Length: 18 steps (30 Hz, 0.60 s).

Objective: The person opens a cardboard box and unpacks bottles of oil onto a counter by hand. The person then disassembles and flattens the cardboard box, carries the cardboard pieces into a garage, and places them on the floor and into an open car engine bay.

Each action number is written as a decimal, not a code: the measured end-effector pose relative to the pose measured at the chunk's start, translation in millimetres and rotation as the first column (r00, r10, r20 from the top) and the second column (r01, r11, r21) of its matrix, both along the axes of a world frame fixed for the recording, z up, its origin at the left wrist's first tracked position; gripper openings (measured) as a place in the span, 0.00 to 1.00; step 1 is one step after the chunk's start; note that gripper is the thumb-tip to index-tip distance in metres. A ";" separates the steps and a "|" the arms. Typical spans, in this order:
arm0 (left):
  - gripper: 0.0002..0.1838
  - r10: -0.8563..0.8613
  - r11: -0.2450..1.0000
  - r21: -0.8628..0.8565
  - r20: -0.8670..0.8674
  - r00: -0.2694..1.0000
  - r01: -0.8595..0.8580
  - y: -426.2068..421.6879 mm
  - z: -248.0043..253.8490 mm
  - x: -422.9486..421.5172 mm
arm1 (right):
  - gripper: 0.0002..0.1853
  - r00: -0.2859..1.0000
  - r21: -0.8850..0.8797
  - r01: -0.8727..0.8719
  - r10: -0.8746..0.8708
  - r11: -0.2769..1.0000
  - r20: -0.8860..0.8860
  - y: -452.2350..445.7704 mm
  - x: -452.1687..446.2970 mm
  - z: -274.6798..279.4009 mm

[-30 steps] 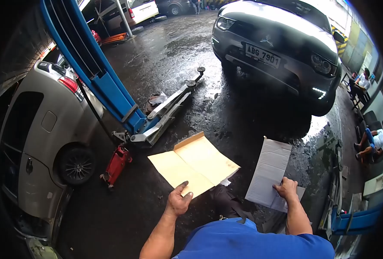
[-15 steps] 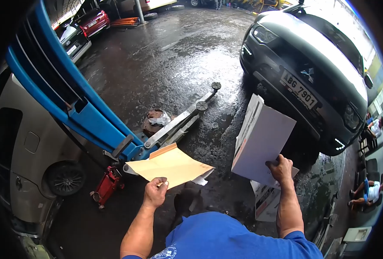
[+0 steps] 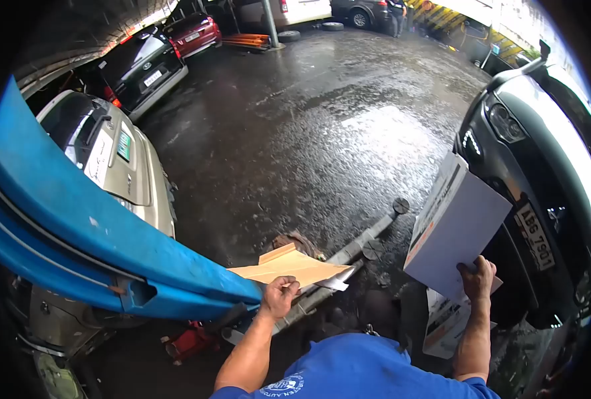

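Carrying seems to be the step in hand: both hands are up in front of the blue shirt [image 3: 375, 366], each with its own load. The left hand [image 3: 277, 297] is closed on the near edge of a brown envelope [image 3: 295, 267], thumb on top; the envelope spreads ahead of the fingers, its flap raised at the far side and white paper [image 3: 335, 283] poking out at the right end. The right hand [image 3: 477, 278] grips the lower edge of a pale carton [image 3: 458, 229], which tilts up and away to the left of that hand. A printed white piece [image 3: 445, 324] hangs just below the carton; whether the fingers hold it too, I cannot tell.

Any move forward calls for a firm pinch on both, with the envelope kept level so the loose paper stays in. In the way, beyond and below the left hand, lies a metal lift arm [image 3: 355, 251], slanting away toward the carton. A red floor jack [image 3: 189, 342] sits to the left of the left hand, under the blue lift post [image 3: 96, 223]. Close beyond the right hand stands a dark car [image 3: 542, 173], narrowing that side. Farther off, ahead of both hands, the wet floor [image 3: 275, 133] looks slippery.
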<state>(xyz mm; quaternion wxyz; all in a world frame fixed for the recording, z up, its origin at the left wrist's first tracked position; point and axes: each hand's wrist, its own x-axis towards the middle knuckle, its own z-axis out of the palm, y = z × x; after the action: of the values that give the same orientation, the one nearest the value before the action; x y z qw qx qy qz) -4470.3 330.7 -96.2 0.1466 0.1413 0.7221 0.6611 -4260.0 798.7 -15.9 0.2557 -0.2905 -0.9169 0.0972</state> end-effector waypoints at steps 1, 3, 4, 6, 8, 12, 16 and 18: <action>0.20 -0.044 0.993 -0.109 -0.101 0.994 0.033 1.9 17.2 -23.0 | 0.17 1.000 -0.024 0.005 -0.005 1.000 -0.020 -0.9 -29.7 11.7; 0.22 -0.052 0.994 -0.103 -0.076 0.996 0.044 7.8 26.0 -63.3 | 0.17 0.999 -0.038 0.011 -0.012 0.999 -0.030 13.3 -82.2 9.6; 0.22 -0.042 0.994 -0.104 -0.062 0.997 0.036 7.6 21.7 -83.2 | 0.17 0.999 -0.040 -0.002 0.000 0.999 -0.043 18.5 -113.8 11.1; 0.20 0.027 0.999 -0.044 -0.095 0.995 -0.032 11.0 6.4 -138.1 | 0.17 0.995 -0.029 -0.099 0.098 0.995 -0.036 28.1 -205.4 2.7; 0.16 0.088 0.995 -0.043 0.021 0.996 -0.087 14.0 19.0 -156.7 | 0.18 0.989 -0.056 -0.149 0.149 0.987 -0.005 31.7 -266.3 -2.6; 0.18 0.118 0.992 0.056 -0.039 0.992 -0.116 27.6 3.1 -231.1 | 0.16 0.964 -0.138 -0.254 0.263 0.957 0.047 48.7 -387.5 -15.9; 0.28 0.090 0.994 0.064 -0.023 0.996 -0.088 58.4 -13.3 -360.3 | 0.18 0.921 -0.218 -0.349 0.377 0.911 0.099 106.8 -545.2 -85.3; 0.28 0.102 0.994 -0.029 -0.128 0.986 -0.107 89.2 -25.6 -431.4 | 0.20 0.914 -0.262 -0.343 0.385 0.902 0.128 115.7 -623.9 -101.3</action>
<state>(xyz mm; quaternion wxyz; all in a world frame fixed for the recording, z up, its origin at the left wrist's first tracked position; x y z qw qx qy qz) -4901.8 420.0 -121.7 0.0682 0.1423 0.7481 0.6445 -4883.8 914.3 -117.2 0.1145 -0.1491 -0.9562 0.2244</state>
